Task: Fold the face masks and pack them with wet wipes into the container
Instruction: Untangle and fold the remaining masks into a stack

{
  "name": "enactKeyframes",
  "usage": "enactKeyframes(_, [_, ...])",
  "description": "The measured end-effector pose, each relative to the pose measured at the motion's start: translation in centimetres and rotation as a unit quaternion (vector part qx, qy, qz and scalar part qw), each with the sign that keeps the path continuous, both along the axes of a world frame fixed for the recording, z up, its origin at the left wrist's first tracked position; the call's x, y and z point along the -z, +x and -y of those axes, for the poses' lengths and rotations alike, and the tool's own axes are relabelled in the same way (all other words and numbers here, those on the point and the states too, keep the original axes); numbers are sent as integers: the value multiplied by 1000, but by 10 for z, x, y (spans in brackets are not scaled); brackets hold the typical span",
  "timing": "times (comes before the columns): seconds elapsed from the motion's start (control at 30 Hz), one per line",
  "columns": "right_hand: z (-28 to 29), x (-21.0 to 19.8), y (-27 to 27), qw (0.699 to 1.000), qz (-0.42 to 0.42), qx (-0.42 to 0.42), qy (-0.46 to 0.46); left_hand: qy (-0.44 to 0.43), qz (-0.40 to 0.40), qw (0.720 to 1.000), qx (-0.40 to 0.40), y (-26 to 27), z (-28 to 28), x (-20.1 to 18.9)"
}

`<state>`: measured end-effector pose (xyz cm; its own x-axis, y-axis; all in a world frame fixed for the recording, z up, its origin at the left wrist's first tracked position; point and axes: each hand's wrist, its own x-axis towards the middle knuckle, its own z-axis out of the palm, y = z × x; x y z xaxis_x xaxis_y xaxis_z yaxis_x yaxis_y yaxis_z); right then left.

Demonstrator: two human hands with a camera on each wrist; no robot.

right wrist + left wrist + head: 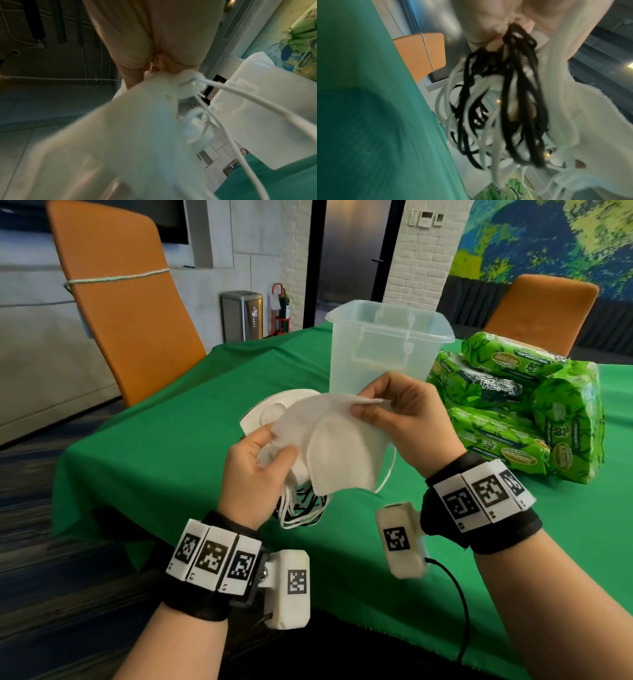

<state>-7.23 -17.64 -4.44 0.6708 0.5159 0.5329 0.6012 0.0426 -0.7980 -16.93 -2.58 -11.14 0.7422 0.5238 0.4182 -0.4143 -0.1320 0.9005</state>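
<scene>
Orange chair [126,313] stands far left behind the green-clothed table [191,405]. Left hand [255,470] grips a bunch of white face masks [329,446] above the table, fingers curled around them; black and white ear loops [496,108] dangle below. Right hand [407,419] pinches the top mask's edge. Clear container [383,347] stands just behind the hands. Green wet wipes packs [517,405] are stacked right of it.

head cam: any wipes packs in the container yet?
No. The clear container looks empty, and the green wet wipes packs sit stacked on the table beside it.
</scene>
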Motion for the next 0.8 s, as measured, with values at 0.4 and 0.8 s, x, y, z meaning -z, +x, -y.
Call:
enactKeyframes(0.4, [46, 2, 29, 992, -74, 99, 7, 8, -31, 998, -58, 3, -17, 2])
enactKeyframes(0.8, [20, 15, 17, 973, -76, -62, -209, 11, -24, 997, -73, 5, -15, -2])
